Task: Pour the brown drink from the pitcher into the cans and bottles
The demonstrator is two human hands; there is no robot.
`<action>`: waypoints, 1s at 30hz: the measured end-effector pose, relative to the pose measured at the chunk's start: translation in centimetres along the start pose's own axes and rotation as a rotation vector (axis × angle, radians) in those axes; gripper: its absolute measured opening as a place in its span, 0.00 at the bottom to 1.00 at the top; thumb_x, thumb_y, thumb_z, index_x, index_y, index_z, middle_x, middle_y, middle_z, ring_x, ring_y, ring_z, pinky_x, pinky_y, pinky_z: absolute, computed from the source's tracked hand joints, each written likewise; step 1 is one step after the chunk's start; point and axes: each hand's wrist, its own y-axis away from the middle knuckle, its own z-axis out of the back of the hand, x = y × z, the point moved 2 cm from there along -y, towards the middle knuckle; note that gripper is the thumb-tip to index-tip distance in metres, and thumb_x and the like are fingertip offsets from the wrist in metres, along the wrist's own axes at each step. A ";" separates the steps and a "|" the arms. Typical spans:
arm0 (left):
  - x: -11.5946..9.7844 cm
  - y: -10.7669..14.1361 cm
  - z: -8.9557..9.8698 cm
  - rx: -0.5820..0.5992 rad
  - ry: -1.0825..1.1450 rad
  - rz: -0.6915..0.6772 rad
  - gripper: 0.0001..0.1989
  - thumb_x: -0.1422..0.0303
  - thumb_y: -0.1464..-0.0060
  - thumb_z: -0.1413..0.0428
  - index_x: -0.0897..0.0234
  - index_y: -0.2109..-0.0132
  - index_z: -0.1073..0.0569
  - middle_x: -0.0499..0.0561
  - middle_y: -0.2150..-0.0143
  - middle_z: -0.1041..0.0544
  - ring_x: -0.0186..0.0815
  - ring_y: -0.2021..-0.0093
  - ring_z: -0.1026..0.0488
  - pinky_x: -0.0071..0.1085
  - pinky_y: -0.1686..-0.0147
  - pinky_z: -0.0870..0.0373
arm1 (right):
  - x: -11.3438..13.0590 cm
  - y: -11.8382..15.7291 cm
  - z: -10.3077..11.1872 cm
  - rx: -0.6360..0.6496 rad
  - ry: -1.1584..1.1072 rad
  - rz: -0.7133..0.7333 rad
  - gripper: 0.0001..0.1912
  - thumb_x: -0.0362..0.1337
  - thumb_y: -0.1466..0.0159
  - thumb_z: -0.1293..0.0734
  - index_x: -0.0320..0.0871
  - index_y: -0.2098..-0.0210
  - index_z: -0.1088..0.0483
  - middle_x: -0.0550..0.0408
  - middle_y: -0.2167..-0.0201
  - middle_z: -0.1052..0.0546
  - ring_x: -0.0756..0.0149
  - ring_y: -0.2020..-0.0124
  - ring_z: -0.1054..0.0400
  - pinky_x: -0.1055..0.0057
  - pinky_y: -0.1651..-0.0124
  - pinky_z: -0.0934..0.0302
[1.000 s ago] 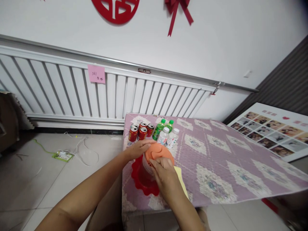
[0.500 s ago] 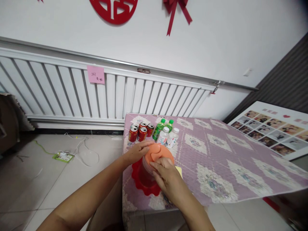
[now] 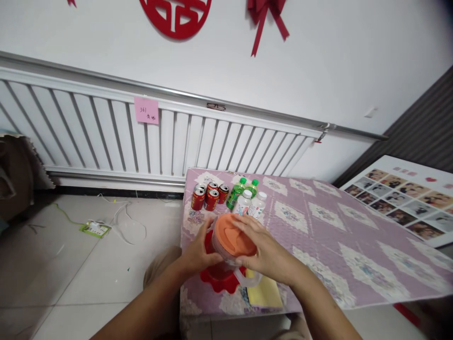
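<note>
A clear plastic pitcher with an orange lid is between my two hands, tilted a little. My left hand wraps its left side, thumb toward me. On the right, my right hand lays its fingers over the lid's edge, with the thumb at the rim. The pitcher's pale handle points to the lower right. Below the pitcher is a red scalloped dish; whether the two touch is hidden. A yellow cloth or paper pad lies to the right of the dish.
Behind my hands stand several red drink cans, green-capped bottles and white-capped bottles. A patterned purple cloth covers the table. A radiator runs along the wall. On the floor lies a power strip with cables.
My right hand has moved from the lid's middle to its right edge. My left hand has come down from the lid to the pitcher's side. The handle and more of the yellow pad now show.
</note>
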 end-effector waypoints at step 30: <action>0.7 0.2 -2.9 -0.114 -0.103 -0.067 0.63 0.58 0.60 0.27 0.56 0.26 0.56 0.63 0.25 0.48 0.58 0.26 0.48 0.58 0.28 0.48 | -1.8 -2.5 -2.7 0.088 0.236 0.010 0.43 0.56 0.39 0.30 0.51 0.29 0.41 0.42 0.24 0.51 0.37 0.24 0.60 0.37 0.31 0.51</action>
